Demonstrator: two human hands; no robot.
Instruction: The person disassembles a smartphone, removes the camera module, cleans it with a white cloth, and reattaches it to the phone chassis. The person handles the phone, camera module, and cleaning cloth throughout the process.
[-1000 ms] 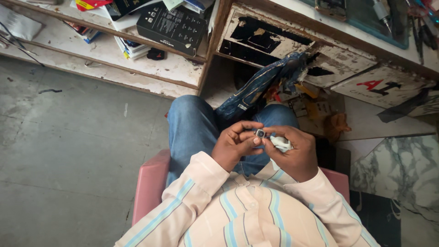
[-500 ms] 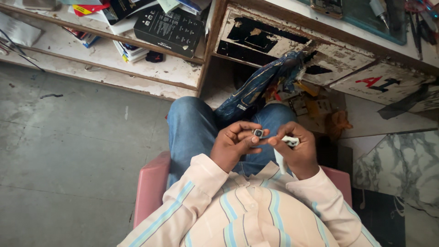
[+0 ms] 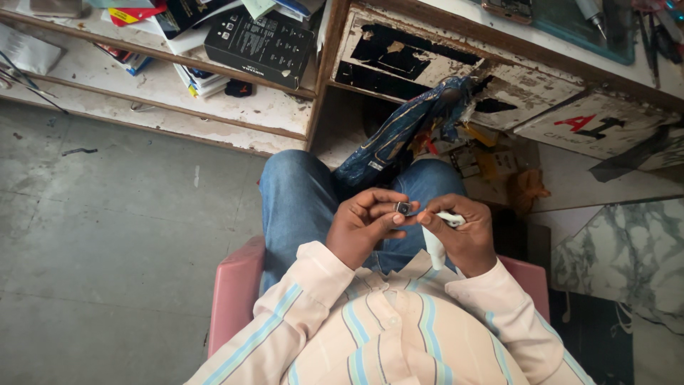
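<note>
A: Between the two hands, over the lap, what is that small dark piece?

B: A tiny square part (image 3: 403, 207), dark with a metal look. The left hand (image 3: 365, 227) pinches it between thumb and fingertips, holding it up just above the knees in blue jeans (image 3: 299, 199).

A: And the right hand?

B: The right hand (image 3: 463, 234) is closed around a slim white tool (image 3: 433, 246), like a small tube or pen. Its lower end sticks out below the palm toward the striped shirt (image 3: 385, 335). The forefinger of that hand reaches over and almost meets the small part; I cannot tell whether it touches it.

A: So the hands are close together?

B: Very close, fingertips nearly meeting, with the part right at that point.

A: What lies beyond the hands?

B: Just past them, a blue patterned cloth bag (image 3: 406, 132) hangs from a worn wooden drawer (image 3: 456, 68). Farther off to the left, a shelf (image 3: 178, 100) carries a black box (image 3: 260, 46) and stacked books. Under the person, on both sides of the arms, shows a pink stool (image 3: 235, 292).
</note>
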